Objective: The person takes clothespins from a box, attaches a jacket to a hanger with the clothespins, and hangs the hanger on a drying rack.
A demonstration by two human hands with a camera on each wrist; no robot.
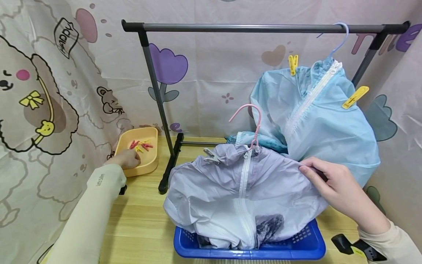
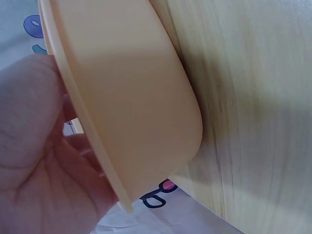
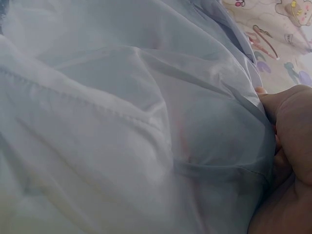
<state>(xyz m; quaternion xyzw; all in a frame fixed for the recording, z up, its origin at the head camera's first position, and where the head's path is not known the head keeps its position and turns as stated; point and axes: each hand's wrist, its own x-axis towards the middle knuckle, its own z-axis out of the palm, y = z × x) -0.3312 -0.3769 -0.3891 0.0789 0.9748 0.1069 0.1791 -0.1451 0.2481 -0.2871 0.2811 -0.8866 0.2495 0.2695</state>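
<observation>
A lavender-and-white zip jacket [image 1: 211,194] on a pink hanger [image 1: 258,121] is spread over a blue basket [image 1: 248,253]. My right hand [image 1: 336,187] pinches the jacket's shoulder on the right, thumb in front; the right wrist view shows the thin fabric [image 3: 214,131] close up beside that hand. A grey clothespin [image 1: 212,156] is clipped on the jacket's other shoulder. My left hand [image 1: 126,159] reaches over the rim into a yellow tray [image 1: 150,163], next to several red and yellow clothespins [image 1: 140,146]. Its fingertips are hidden, so whether it holds a clothespin cannot be seen.
Behind the basket stands a black rack [image 1: 230,28]. A light blue jacket [image 1: 336,124] hangs from its right end on a blue hanger [image 1: 344,36], with yellow clothespins [image 1: 355,97] on both shoulders. Printed cloth surrounds the wooden table [image 1: 141,220].
</observation>
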